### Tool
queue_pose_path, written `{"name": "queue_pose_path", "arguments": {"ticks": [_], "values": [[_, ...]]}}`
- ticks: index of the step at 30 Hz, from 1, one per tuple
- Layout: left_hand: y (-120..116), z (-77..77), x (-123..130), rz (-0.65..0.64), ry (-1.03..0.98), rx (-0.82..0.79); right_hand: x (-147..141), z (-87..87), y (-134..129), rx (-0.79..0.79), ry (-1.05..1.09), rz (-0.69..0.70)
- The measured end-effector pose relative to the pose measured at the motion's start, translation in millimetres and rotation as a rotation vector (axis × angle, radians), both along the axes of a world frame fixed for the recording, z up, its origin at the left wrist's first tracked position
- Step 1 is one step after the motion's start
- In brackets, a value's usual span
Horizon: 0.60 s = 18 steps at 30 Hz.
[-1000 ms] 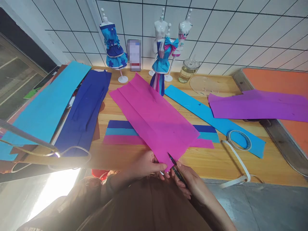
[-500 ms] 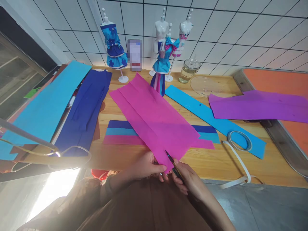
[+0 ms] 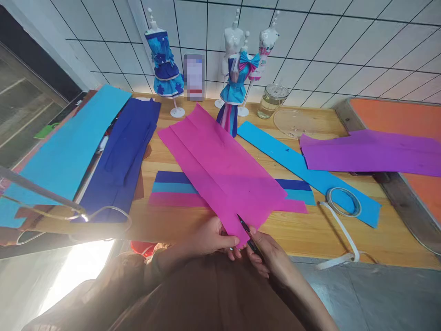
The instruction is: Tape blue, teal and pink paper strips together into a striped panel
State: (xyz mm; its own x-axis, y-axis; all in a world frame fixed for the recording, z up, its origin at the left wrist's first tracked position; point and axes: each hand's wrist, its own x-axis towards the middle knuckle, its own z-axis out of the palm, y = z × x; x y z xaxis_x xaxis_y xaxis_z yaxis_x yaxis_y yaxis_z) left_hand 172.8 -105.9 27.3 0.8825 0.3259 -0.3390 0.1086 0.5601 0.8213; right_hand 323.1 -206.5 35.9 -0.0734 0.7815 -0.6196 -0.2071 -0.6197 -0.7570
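A large pink sheet (image 3: 223,165) lies slanted over the wooden table, its near corner hanging at the front edge. My left hand (image 3: 213,239) pinches that corner, thumb on top. In my right hand (image 3: 267,250) are dark scissors (image 3: 248,234), their blades lying on the pink sheet near its right side. Whether the blades are parted is too small to tell. Beneath the sheet runs a flat striped strip (image 3: 175,188) in dark blue, light blue and pink, visible at both sides.
Small dressed mannequins (image 3: 165,69), a phone (image 3: 194,77) and a glass jar (image 3: 272,101) stand along the back. Blue sheets (image 3: 120,156) lie left. At right are a blue strip (image 3: 275,149), a tape roll (image 3: 343,202) and purple fabric (image 3: 372,151).
The view has shifted very slightly. Both hands, the scissors and the pink sheet keep nearly the same places.
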Motion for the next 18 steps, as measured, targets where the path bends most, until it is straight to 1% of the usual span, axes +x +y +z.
{"name": "queue_pose_path", "arguments": {"ticks": [11, 18], "values": [[-0.3, 0.6, 0.4, -0.004, 0.004, -0.014, -0.4, 3.4, 1.0, 0.023, -0.028, 0.013], [-0.1, -1.7, -0.9, -0.008, -0.011, -0.008, -1.6, 0.1, 1.1, -0.003, -0.023, -0.001]]}}
